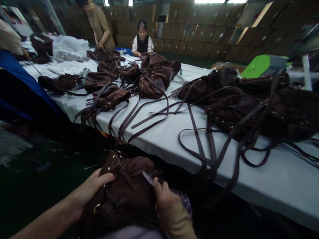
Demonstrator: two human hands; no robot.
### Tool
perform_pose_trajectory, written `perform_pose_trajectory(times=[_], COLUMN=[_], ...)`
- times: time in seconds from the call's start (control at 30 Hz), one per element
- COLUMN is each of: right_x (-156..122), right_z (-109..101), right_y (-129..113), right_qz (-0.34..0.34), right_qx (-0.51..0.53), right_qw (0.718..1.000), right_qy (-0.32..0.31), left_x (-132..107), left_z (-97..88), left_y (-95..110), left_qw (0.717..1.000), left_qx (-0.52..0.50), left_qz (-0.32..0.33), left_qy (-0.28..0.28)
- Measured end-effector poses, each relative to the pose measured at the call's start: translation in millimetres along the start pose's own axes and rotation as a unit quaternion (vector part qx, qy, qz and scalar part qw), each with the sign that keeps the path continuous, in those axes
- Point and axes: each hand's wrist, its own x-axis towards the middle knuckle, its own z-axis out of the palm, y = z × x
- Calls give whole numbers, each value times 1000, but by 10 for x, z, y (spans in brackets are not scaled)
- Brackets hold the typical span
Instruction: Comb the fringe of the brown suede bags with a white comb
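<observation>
A dark brown drawstring bag [132,196] with brass-coloured eyelets and a thin tied cord rests low in front of me, near my lap. My left hand [96,186] grips its left side, thumb on the outside near the eyelets. Over the bag's right side is my right hand [164,196], closed around a narrow pale tool [148,178]. The tool's tip points up and left, against or just above the bag; its kind is unclear from blur. A light brown sleeve covers my right wrist.
Beyond my lap, a white-covered table [159,142] bears several brown bags [149,84] with long straps hanging over its edge. More bags [249,103] are heaped at right, near a green object [256,66]. Clear plastic [69,48] lies at left. People [102,26] work behind; stacked cartons line the wall.
</observation>
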Motion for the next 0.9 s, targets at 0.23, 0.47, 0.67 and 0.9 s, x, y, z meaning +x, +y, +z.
perform_pose_trajectory(times=[0.23,0.47,0.67,0.9], right_x=[-214,-50,-43,-69], right_z=[31,-89,-6,-34], right_y=[1082,20,799,-154], right_qz=[249,-44,230,-150], right_qx=[-26,15,-30,46], right_qw=[960,998,961,985], right_qy=[-125,-44,-151,72], left_x=[64,38,-97,-13], left_z=[-388,-294,-413,-323], left_y=[29,-15,73,-16], left_qw=[995,996,992,991], left_qx=[-11,-16,-3,-4], left_qz=[23,38,41,59], left_qy=[92,74,116,120])
